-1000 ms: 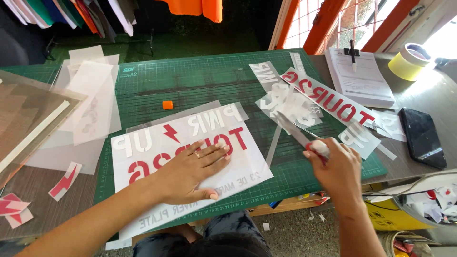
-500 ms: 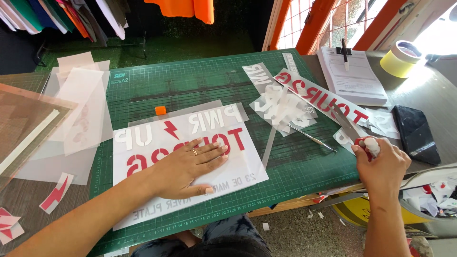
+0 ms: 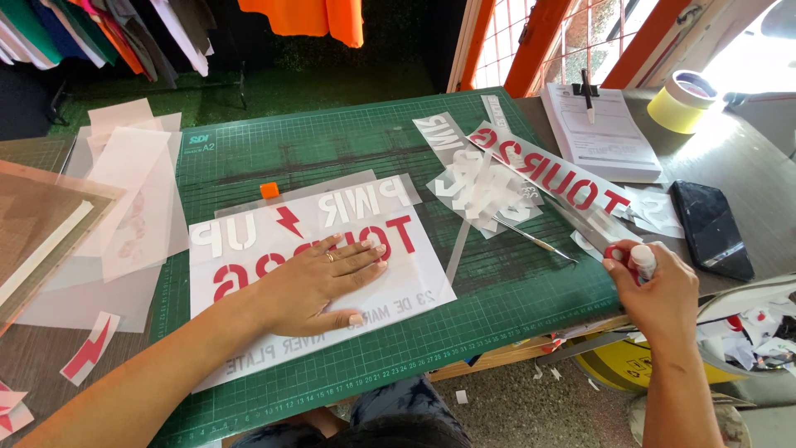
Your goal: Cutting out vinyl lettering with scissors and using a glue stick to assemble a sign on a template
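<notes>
Green cutting mat [image 3: 514, 290] covers the table; white vinyl sheet [image 3: 414, 286] with red and white letters lies on it, left hand [image 3: 319, 282] flat on the sheet, fingers spread. Right hand [image 3: 659, 290] at the mat's right edge, fingers clamped on a small white-tipped tool [image 3: 643, 259].

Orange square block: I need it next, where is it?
In the head view, the small orange square block lies on the green cutting mat, just beyond the white lettered sheet, left of centre.
</notes>
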